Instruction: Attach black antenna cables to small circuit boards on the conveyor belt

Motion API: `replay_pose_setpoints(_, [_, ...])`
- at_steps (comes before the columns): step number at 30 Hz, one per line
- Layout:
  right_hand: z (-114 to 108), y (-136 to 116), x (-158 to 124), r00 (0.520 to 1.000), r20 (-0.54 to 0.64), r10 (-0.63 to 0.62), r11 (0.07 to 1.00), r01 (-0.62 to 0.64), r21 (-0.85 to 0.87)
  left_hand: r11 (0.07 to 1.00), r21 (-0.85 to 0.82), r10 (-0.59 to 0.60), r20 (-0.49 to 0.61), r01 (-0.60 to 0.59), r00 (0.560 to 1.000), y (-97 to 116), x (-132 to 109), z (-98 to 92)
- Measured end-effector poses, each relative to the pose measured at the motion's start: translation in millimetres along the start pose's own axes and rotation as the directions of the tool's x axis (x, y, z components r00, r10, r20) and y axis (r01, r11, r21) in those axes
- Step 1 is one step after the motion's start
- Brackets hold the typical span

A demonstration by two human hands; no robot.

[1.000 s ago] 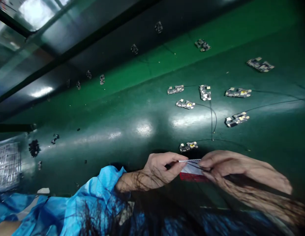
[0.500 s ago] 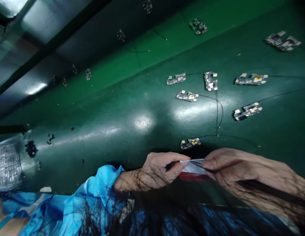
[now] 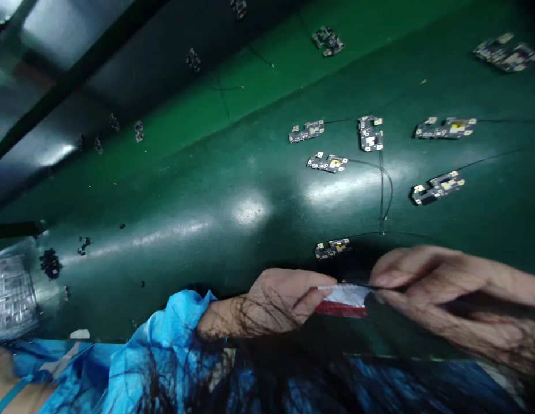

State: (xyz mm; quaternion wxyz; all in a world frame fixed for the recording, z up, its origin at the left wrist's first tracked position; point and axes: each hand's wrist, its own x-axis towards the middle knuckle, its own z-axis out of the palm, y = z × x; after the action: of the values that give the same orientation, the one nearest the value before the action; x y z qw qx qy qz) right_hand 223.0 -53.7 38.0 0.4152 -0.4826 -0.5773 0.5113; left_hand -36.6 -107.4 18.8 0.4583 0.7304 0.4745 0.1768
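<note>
My left hand (image 3: pixel 285 296) pinches the left end of a small flat piece (image 3: pixel 346 295), white on top with a red strip below. Close to its right end, my right hand (image 3: pixel 431 282) has thumb and fingers pressed together on something thin and dark, too small to make out. A small circuit board (image 3: pixel 332 249) with a yellow patch lies on the green table just above my hands. Further up lie another board with a yellow patch (image 3: pixel 328 163) and an upright one (image 3: pixel 370 133), both trailing thin black wires.
More boards lie at the right (image 3: pixel 438 188) and top right (image 3: pixel 507 53) of the green table (image 3: pixel 198 190). At the far left are a pile of small black parts (image 3: pixel 50 264) and a clear plastic bag (image 3: pixel 12 296). A metal frame runs along the upper left.
My right hand has moved right and slightly up, away from my left hand, and more of the white piece shows between them. The view has shifted slightly.
</note>
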Motion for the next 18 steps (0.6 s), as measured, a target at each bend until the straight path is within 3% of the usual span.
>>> replay_pose_setpoints(3, [3, 8, 3, 0.998, -0.058, 0.009, 1.000, -0.009, 0.011, 0.911, 0.235, 0.337, 0.049, -0.339, 0.940, -7, -5, -5.0])
replay_pose_setpoints(6, [6, 14, 6, 0.997, -0.074, 0.038, 0.998, -0.042, -0.051, 0.767, 0.491, 0.482, -0.018, -0.413, 0.876, -2, -4, -12.8])
replay_pose_setpoints(10, [8, 18, 3, 0.997, -0.070, -0.039, 0.994, 0.032, -0.100, 0.696, 0.621, 0.476, -0.023, -0.361, 0.879, 11, 4, -18.4])
replay_pose_setpoints(14, [7, 18, -2, 0.996, -0.058, -0.069, 0.988, 0.061, -0.140, 0.668, 0.624, 0.484, 0.050, -0.406, 0.874, 14, 10, -17.4])
replay_pose_setpoints(18, [7, 18, -3, 0.997, -0.047, -0.066, 0.985, 0.058, -0.160, 0.674, 0.631, 0.483, 0.019, -0.385, 0.875, 10, 8, -12.5])
